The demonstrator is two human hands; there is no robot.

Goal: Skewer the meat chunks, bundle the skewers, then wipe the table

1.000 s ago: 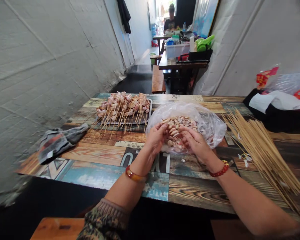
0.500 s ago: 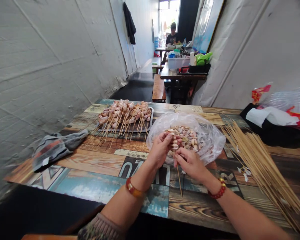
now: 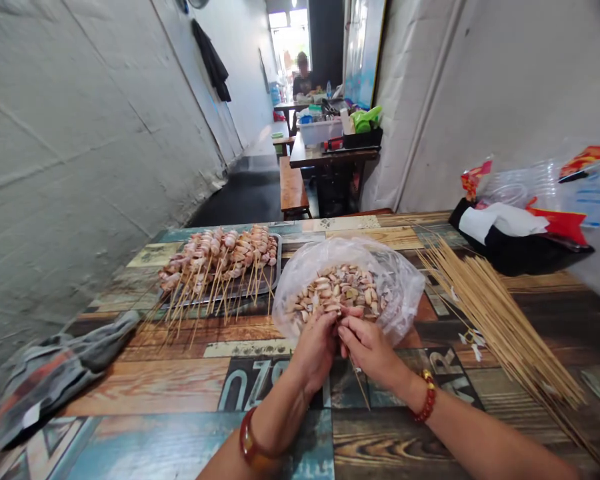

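Observation:
My left hand (image 3: 316, 352) is closed at the top of a bamboo skewer (image 3: 362, 388), fingertips around the pale pieces threaded there, which are mostly hidden now. Close beside it, my right hand (image 3: 369, 345) pinches the same skewer, whose bare lower end points down toward me. Both hands are at the near edge of a clear plastic bag (image 3: 406, 288) lying open on the table. Inside the bag is a heap of small pale pinkish-tan, clove-shaped pieces (image 3: 330, 287); I cannot tell their kind for certain.
Left of the bag, a metal tray (image 3: 280, 261) bears many loaded skewers (image 3: 215, 257). A bundle of bare bamboo skewers (image 3: 500, 323) lies right. A grey cloth (image 3: 75, 363) is at far left, a black bag (image 3: 520, 250) at back right. A person (image 3: 303, 79) sits farther back.
The view has shifted, and the table sits lower in it. My hands have drawn closer together at the bag's near edge; the threaded pieces, visible before, are now mostly covered by my fingers.

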